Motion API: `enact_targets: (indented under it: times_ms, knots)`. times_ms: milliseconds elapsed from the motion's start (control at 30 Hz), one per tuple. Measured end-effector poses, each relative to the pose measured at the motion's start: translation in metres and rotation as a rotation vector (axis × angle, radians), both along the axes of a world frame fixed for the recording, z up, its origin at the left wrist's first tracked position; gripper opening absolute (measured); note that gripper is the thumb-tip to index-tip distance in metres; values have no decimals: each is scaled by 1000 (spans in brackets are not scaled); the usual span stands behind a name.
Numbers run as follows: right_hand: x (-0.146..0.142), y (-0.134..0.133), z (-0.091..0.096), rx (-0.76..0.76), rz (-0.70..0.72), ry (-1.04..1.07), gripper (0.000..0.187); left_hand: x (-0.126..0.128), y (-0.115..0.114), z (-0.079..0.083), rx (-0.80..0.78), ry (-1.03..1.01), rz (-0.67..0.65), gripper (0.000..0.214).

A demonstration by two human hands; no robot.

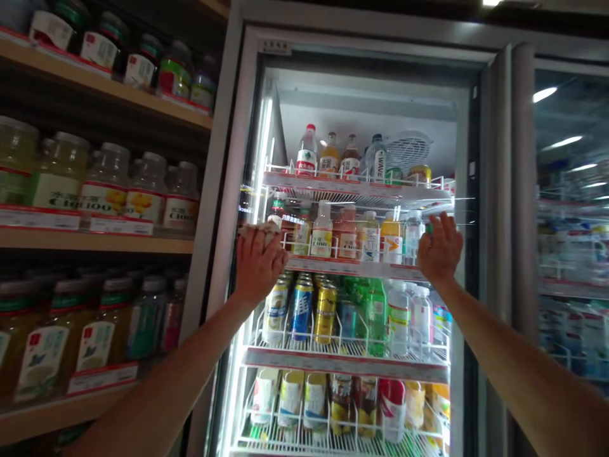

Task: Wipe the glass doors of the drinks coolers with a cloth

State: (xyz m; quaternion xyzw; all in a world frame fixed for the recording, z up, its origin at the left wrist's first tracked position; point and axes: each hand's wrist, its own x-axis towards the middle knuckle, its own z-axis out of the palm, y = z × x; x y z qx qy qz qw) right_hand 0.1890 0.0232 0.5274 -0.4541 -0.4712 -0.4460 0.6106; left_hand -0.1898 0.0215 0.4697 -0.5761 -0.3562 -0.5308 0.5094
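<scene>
My left hand [257, 260] is raised against the glass door [366, 108] of a lit drinks fridge, its fingers closed on a crumpled white cloth [259, 230] pressed to the pane near the left edge. My right hand [440, 249] lies flat on the same glass near the right edge, fingers stretched upward, holding nothing I can make out. Both hands sit level with the second shelf [352, 266] of bottles behind the glass.
Inside the fridge, wire shelves hold bottles and cans [301, 311]. Wooden shelves [95, 244] on the left carry rows of juice bottles with price tags. A second glass-door fridge [571, 254] stands at the right.
</scene>
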Motion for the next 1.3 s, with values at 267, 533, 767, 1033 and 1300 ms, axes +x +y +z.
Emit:
enact_targets:
  times_ms: [267, 533, 767, 1033, 1300]
  knots:
    - [0, 2, -26, -18, -7, 21, 47, 2, 2, -12, 27, 230, -30, 33]
    - [-85, 0, -35, -90, -91, -76, 52, 47, 0, -10, 15, 492, -105, 35]
    - [-85, 3, -40, -74, -145, -78, 50, 48, 3, 22, 32, 71, -73, 39]
    - [-87, 4, -39, -49, -114, -66, 49, 57, 3, 23, -8, 412, -132, 36]
    - [-85, 5, -39, -24, -128, -77, 47, 78, 6, 11, 29, 623, -140, 38]
